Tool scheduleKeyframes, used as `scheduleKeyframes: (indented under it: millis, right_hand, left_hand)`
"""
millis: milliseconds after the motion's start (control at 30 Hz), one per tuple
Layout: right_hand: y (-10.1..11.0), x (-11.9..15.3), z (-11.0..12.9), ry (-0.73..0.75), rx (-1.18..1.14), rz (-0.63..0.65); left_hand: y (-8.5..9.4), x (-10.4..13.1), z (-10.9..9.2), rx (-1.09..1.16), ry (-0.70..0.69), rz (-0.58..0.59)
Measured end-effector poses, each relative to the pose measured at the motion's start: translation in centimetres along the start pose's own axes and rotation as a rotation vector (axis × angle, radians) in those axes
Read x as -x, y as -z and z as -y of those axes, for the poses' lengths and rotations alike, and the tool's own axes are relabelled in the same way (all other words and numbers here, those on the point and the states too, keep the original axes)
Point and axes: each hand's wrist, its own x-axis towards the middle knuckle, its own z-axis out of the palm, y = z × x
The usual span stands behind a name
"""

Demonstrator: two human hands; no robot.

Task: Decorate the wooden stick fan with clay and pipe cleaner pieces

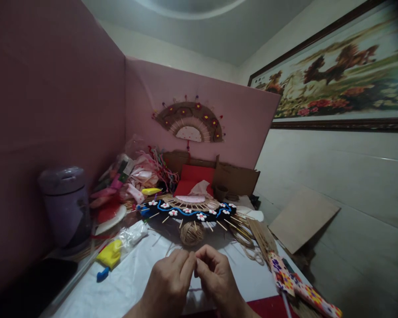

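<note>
My left hand (172, 280) and my right hand (215, 274) meet at the fingertips over the white-covered table (139, 265). Both are pinched closed. Whatever lies between the fingertips is too small or hidden to name. Just beyond them sits a ball of twine (191, 234). Above the ball, a black fan-shaped piece (185, 215) with white flowers, a blue wavy line and thin sticks along its edge rests with its outer edge towards me.
On the left are a lidded container (65, 207), a yellow lump (109, 255) and a blue lump (102, 274). Floral-patterned material (281, 274) lies at the right. A brown fan (189, 119) hangs on the pink panel (242, 119). Red paper (194, 173) stands behind the black fan.
</note>
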Motion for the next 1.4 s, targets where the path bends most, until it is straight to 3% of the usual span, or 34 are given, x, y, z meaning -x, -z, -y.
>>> scheduleKeyframes:
  millis: [300, 567, 700, 867, 967, 1067, 1167, 1267, 1400]
  right_hand:
    - [0.0, 0.1, -0.1, -0.022, 0.137, 0.000]
    - [0.2, 0.2, 0.1, -0.024, 0.157, 0.085]
    - [0.4, -0.1, 0.3, -0.106, 0.014, 0.105]
    - [0.3, -0.2, 0.3, -0.230, -0.351, 0.186]
    - [0.1, -0.1, 0.3, -0.226, -0.419, 0.224]
    - [0.2, -0.1, 0.3, -0.256, -0.301, 0.207]
    - [0.3, -0.1, 0.3, -0.256, -0.141, 0.131]
    - [0.4, -0.1, 0.3, -0.184, -0.014, 0.112]
    - [0.4, 0.0, 0.2, -0.033, 0.165, 0.103]
  left_hand:
    - [0.2, 0.6, 0.9, 0.256, 0.266, 0.152]
    - [0.1, 0.6, 0.7, 0.050, 0.197, 0.097]
    - [0.2, 0.6, 0.8, 0.135, 0.223, 0.082]
    - [0.3, 0.4, 0.8, 0.364, 0.257, 0.051]
    - [0.5, 0.1, 0.8, 0.319, 0.284, 0.052]
    - [0.4, 0.0, 1.1, 0.186, 0.253, 0.056]
    - [0.3, -0.2, 1.5, 0.108, 0.213, 0.131]
    - [0.3, -0.6, 1.7, 0.020, 0.088, 0.199]
    - [0.5, -1.1, 1.6, -0.038, -0.090, 0.205]
